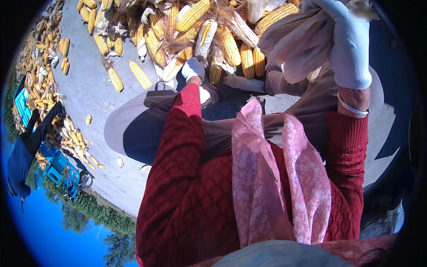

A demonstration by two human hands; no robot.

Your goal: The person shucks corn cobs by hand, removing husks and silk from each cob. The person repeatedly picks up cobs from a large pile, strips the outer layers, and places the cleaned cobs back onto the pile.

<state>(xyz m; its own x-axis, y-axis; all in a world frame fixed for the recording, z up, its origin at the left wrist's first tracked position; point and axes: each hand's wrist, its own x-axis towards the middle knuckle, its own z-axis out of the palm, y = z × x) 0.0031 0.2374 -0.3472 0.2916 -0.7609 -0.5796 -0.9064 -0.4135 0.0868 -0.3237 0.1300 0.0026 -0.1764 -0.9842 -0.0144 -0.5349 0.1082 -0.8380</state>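
Observation:
My right hand (348, 43), in a white knit glove, grips a bunch of dry corn husks (300, 43) at the upper right. Loose husk leaves hang down from it over my leg. White-gloved too, my left hand (193, 69) reaches to the near edge of a heap of corn ears. It is against a partly husked ear (176, 65), with another ear in pale husk (205, 38) just beyond. Its fingers are hidden, so a grip cannot be made out. Peeled yellow ears (228, 46) lie right of it.
Loose ears (115, 79) lie on the concrete ground (96, 103) at left. A longer corn pile (40, 73) runs along the left rim. Beside it are a person in dark clothes (20, 163) and a blue cargo vehicle (58, 170). My bent knees (133, 123) flank the work area.

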